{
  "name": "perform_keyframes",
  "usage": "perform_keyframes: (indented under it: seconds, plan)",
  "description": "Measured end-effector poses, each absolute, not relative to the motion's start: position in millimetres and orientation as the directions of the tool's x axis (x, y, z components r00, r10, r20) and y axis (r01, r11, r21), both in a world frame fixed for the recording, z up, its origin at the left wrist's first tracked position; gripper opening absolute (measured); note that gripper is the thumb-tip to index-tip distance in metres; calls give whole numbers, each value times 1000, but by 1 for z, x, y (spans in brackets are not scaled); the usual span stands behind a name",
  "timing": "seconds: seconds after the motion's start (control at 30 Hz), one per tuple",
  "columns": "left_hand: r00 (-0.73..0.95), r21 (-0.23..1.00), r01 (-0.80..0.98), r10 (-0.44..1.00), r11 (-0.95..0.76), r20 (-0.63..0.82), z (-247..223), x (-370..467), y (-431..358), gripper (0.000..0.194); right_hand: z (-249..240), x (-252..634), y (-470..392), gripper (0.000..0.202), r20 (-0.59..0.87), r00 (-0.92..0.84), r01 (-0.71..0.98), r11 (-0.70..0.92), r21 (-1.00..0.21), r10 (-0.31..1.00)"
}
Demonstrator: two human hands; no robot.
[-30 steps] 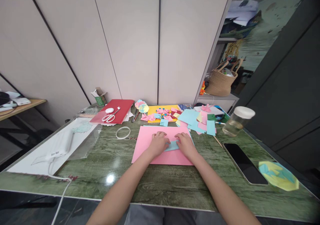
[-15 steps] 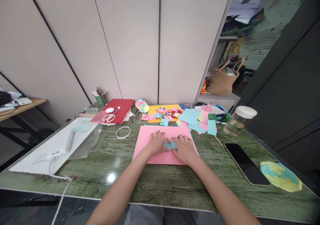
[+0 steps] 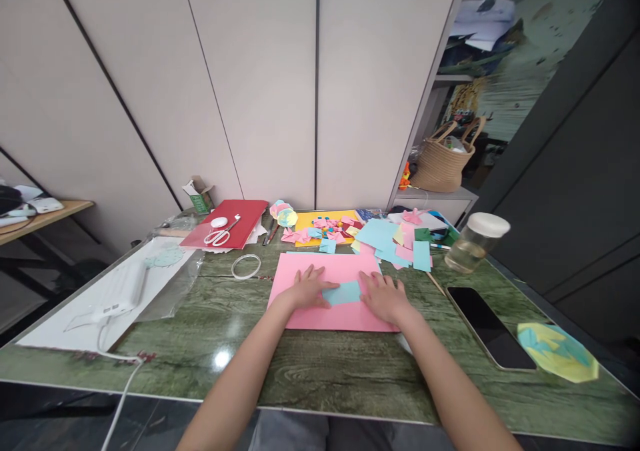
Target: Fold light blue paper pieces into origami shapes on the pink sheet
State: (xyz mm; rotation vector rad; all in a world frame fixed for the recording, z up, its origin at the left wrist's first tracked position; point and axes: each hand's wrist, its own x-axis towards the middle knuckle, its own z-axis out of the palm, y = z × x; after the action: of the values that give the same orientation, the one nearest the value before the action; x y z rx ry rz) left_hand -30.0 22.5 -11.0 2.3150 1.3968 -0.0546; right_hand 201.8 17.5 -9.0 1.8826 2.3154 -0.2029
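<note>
Light-blue paper (image 3: pixel 343 293) forms a small rectangle on pink sheet (image 3: pixel 335 319).

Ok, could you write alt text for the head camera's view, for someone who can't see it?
A person's left hand and right hand rest on a pink sheet, at either end of a small light-blue paper. Beyond, small paper pieces lie on a yellow sheet; a phone lies to the right, scissors to the left.

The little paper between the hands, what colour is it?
The little paper is light blue, clearest in the head view.
</note>
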Motion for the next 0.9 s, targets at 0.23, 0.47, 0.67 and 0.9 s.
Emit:
perform_keyframes:
  seconds: [0.23,0.47,0.67,0.9]
  plan:
    - [488,335,856,831,-394,-268,-12,-31,25,65,-14,206,20,60,-178,-236,972,231,-44,955]
    - [507,349,842,826,-411,-249,-12,-33,24,65,-19,177,7,65,30,-422,905,423,-55,906]
    - [493,340,851,832,-400,-255,-11,-31,24,65,-17,190,15,66,-80,-313,949,307,-78,946]
    - [533,326,822,833,-467,-149,1,-28,17,58,-10,214,25,67,-52,-330,930,315,-187,943]
